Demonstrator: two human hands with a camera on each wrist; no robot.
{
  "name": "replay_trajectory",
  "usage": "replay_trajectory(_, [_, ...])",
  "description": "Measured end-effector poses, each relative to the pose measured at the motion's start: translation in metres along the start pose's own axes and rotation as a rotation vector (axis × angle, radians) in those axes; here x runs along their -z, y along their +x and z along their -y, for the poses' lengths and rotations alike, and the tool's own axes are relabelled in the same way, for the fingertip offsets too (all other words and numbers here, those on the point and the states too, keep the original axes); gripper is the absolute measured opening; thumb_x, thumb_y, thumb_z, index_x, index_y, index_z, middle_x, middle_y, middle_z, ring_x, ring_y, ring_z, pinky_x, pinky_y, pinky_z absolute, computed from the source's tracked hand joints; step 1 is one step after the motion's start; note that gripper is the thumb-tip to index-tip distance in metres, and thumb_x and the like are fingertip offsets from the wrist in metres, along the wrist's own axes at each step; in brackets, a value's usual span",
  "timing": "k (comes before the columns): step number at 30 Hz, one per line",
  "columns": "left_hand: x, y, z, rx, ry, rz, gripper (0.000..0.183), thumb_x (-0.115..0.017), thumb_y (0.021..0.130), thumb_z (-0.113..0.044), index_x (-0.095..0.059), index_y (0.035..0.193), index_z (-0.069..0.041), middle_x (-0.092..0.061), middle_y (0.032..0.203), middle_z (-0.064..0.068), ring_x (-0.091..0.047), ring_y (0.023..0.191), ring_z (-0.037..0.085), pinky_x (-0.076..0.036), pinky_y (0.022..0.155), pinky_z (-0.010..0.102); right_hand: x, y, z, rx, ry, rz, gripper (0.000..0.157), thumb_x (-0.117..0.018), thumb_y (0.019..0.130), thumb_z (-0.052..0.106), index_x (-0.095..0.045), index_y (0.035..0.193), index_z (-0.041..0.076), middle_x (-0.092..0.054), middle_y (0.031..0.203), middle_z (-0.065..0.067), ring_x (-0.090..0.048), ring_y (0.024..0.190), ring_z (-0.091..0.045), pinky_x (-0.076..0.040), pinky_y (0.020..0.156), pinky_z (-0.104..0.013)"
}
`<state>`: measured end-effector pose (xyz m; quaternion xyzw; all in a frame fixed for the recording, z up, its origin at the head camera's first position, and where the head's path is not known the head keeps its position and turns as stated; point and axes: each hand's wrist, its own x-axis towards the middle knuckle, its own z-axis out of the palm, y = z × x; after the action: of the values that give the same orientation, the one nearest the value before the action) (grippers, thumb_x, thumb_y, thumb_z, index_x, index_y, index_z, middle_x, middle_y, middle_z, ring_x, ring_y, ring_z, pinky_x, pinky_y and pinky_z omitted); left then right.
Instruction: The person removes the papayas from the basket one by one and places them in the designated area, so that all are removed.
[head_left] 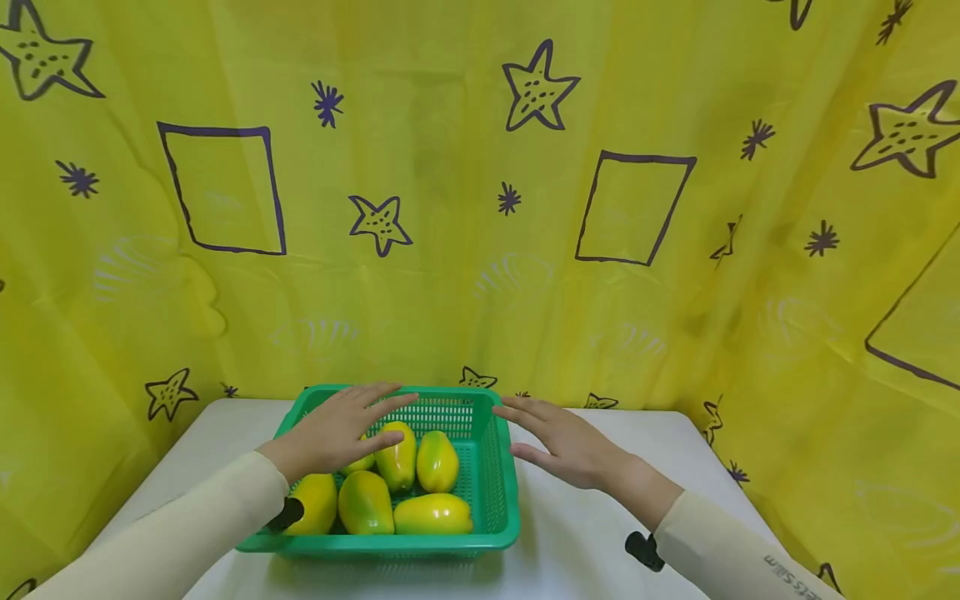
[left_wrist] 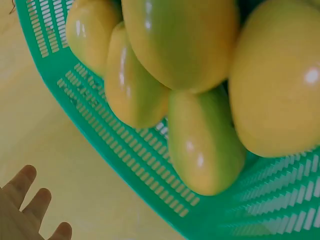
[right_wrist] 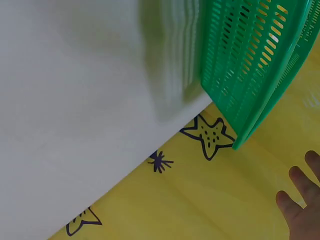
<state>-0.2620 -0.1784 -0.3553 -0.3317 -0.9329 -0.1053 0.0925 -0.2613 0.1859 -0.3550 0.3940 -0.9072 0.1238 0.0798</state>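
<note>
The left hand [head_left: 341, 429] hangs above and the right hand [head_left: 566, 442] near the green, rectangular slotted-plastic basket [head_left: 375, 543] on the white table [head_left: 592, 542], both empty with fingers extended, while its walls presumably stop 6 visible glossy yellow-green oval fruits [head_left: 437, 461] rolling away.

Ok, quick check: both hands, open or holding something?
Left hand: open, fingers extended, holding nothing.
Right hand: open, fingers extended, holding nothing.
</note>
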Motion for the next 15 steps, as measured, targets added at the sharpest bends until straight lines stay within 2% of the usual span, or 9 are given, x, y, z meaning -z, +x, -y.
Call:
replay_trajectory(6, [0.004, -0.017, 0.017, 0.072, 0.015, -0.063, 0.058, -0.046, 0.101, -0.052, -0.039, 0.152, -0.026, -0.041, 0.153, 0.014, -0.042, 0.136, 0.042, -0.033, 0.108, 0.064, -0.005, 0.004, 0.007, -0.050, 0.061, 0.027, 0.058, -0.043, 0.101, 0.052, -0.037, 0.153, 0.026, -0.037, 0.157, -0.002, -0.036, 0.143, -0.030, -0.033, 0.114, -0.055])
replay_trajectory(11, [0.008, -0.031, 0.028, 0.166, -0.009, -0.066, 0.059, -0.045, 0.101, -0.052, -0.036, 0.153, -0.027, -0.040, 0.153, 0.016, -0.040, 0.136, 0.045, -0.032, 0.107, 0.067, -0.009, 0.011, 0.012, -0.067, 0.091, 0.039, 0.060, -0.042, 0.102, 0.054, -0.034, 0.154, 0.025, -0.035, 0.158, -0.001, -0.035, 0.144, -0.029, -0.032, 0.115, -0.053])
replay_trajectory(15, [0.011, -0.040, 0.037, 0.206, -0.015, -0.077, 0.059, -0.046, 0.102, -0.049, -0.035, 0.154, -0.023, -0.040, 0.152, 0.018, -0.040, 0.135, 0.045, -0.033, 0.106, 0.067, -0.012, 0.019, 0.015, -0.074, 0.106, 0.037, 0.060, -0.042, 0.102, 0.053, -0.033, 0.155, 0.025, -0.035, 0.158, -0.002, -0.034, 0.144, -0.029, -0.031, 0.115, -0.054])
